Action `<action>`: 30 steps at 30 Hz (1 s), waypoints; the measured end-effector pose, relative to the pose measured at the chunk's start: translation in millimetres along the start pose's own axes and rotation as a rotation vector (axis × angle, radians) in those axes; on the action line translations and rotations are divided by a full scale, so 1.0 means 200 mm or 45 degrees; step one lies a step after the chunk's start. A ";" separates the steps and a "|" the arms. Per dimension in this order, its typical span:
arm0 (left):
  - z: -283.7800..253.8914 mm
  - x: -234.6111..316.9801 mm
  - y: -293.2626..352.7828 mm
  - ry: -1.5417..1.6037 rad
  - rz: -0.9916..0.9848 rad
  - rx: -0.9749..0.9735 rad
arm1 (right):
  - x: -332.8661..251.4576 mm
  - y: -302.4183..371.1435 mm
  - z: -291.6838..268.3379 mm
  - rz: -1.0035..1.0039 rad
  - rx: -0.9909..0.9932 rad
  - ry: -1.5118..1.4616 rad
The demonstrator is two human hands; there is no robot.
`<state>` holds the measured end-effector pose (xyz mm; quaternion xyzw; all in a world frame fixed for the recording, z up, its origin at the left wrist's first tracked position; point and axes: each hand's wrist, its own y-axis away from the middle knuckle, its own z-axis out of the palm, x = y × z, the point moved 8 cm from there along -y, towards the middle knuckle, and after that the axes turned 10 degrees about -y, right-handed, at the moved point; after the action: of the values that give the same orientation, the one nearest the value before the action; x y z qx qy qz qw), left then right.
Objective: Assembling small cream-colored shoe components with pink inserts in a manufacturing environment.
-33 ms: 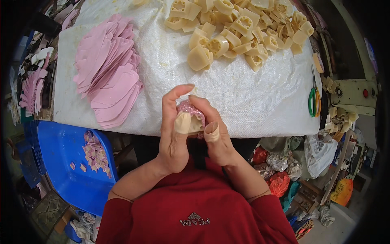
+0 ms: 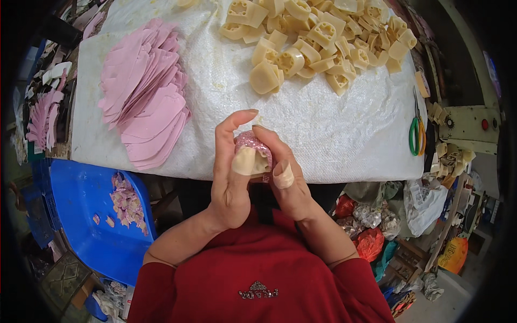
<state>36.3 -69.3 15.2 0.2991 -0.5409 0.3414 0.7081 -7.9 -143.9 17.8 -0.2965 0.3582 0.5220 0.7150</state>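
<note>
Between both hands [image 2: 228, 188], glittery pink-and-beige piece [image 2: 257, 147]

The person [image 2: 258, 247] is wearing a red top [image 2: 215, 277] with short sleeves [image 2: 156, 285] that are ending near the elbows. A silvery, crown-shaped emblem [image 2: 258, 291] with lettering is glinting across the front. Pale beige covers [image 2: 244, 160] are sheathing both thumbs [image 2: 238, 187].

Scissors [image 2: 418, 119] with green and orange handles at right edge of white-covered desk [image 2: 334, 134]. Blue tub [image 2: 89, 237] lower left. Right side: white plastic bag [image 2: 426, 210], red bag [image 2: 370, 243], metal box [image 2: 464, 127] with red button [image 2: 484, 124].
</note>
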 end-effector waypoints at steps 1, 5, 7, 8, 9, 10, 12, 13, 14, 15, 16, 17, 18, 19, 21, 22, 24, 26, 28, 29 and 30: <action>0.01 0.00 0.00 -0.020 -0.014 -0.008 | 0.03 0.00 -0.02 0.002 -0.058 0.069; 0.02 0.01 0.01 -0.183 0.174 -0.020 | -0.04 -0.01 0.02 -0.185 -0.212 0.367; 0.02 -0.01 0.01 -0.121 0.160 -0.076 | -0.06 -0.01 0.03 -0.352 -0.143 0.565; 0.03 -0.02 0.01 -0.059 0.145 -0.133 | -0.09 0.00 0.03 -0.353 -0.145 0.564; 0.02 -0.02 0.00 -0.062 0.147 -0.129 | -0.07 -0.01 0.00 -0.158 -0.100 0.543; 0.03 -0.03 0.00 0.085 0.054 -0.212 | -0.04 -0.01 -0.03 0.036 -0.055 0.522; 0.04 -0.04 -0.01 0.230 -0.036 -0.291 | -0.03 -0.03 -0.03 0.123 -0.070 0.382; 0.03 -0.05 -0.02 0.276 -0.088 -0.261 | -0.03 -0.04 -0.04 0.186 -0.031 0.364; 0.01 -0.07 -0.03 0.322 -0.141 -0.231 | -0.02 -0.05 -0.05 0.250 0.009 0.347; 0.01 -0.06 -0.03 0.209 -0.158 -0.248 | -0.04 -0.06 -0.08 0.101 0.075 0.315; 0.01 -0.05 -0.03 0.209 -0.158 -0.251 | -0.05 -0.07 -0.11 0.099 0.077 0.316; 0.00 -0.03 -0.03 -0.085 -0.099 -0.247 | -0.17 -0.09 -0.11 -0.170 0.011 0.812; -0.02 -0.02 -0.02 -0.379 -0.040 -0.236 | -0.24 -0.08 -0.05 -0.443 -0.061 1.301; -0.01 0.00 -0.01 -0.625 0.239 -0.267 | -0.24 -0.10 -0.03 -0.363 -0.092 1.314; 0.01 0.04 -0.02 -0.763 0.421 -0.254 | -0.20 -0.12 -0.04 -0.162 -0.129 1.247; 0.04 0.09 -0.01 -0.899 0.606 -0.240 | -0.15 -0.13 -0.06 0.037 -0.165 1.177; 0.01 0.07 -0.01 -0.796 0.565 -0.155 | -0.13 -0.12 -0.09 0.004 -0.130 1.069; 0.00 0.03 -0.04 -0.863 0.335 -0.195 | -0.19 -0.08 -0.11 -0.306 -0.069 0.860; -0.04 0.02 -0.04 -0.659 0.345 -0.099 | -0.17 -0.08 -0.10 -0.267 -0.082 0.867; -0.06 0.03 -0.05 -0.612 0.334 -0.054 | -0.16 -0.09 -0.09 -0.252 -0.067 0.838; -0.08 0.05 -0.05 -0.563 0.321 -0.013 | -0.15 -0.09 -0.10 -0.237 -0.047 0.808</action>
<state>54.7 -60.9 19.7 0.2932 -0.7174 0.3505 0.5259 -1.4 -180.4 32.7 -0.4888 0.5250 0.3423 0.6069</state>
